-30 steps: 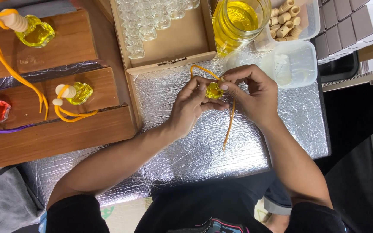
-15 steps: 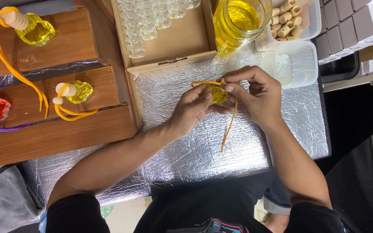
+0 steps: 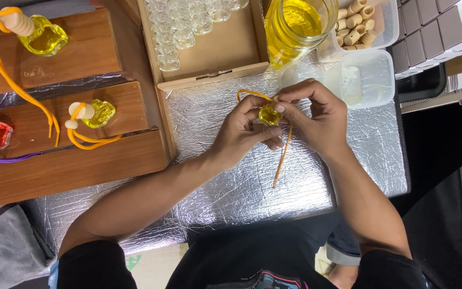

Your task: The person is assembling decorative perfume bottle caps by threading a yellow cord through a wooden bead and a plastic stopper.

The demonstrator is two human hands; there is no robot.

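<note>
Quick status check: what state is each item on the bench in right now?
small yellow bottle: held between left hand and right hand
orange cord: looped at the bottle, tail hanging down
glass jar: open, yellow liquid inside
cardboard tray: partly filled with empty clear bottles
finished yellow bottle: capped, corded, lying on wooden board
clear plastic tub: open

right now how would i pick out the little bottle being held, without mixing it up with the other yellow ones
Start at the silver foil mat in the middle, just below the cardboard tray of empty clear bottles. Both hands, left hand and right hand, pinch the small yellow bottle there. Unlike the two yellow bottles on the wooden steps, its orange cord dangles loose.
</note>
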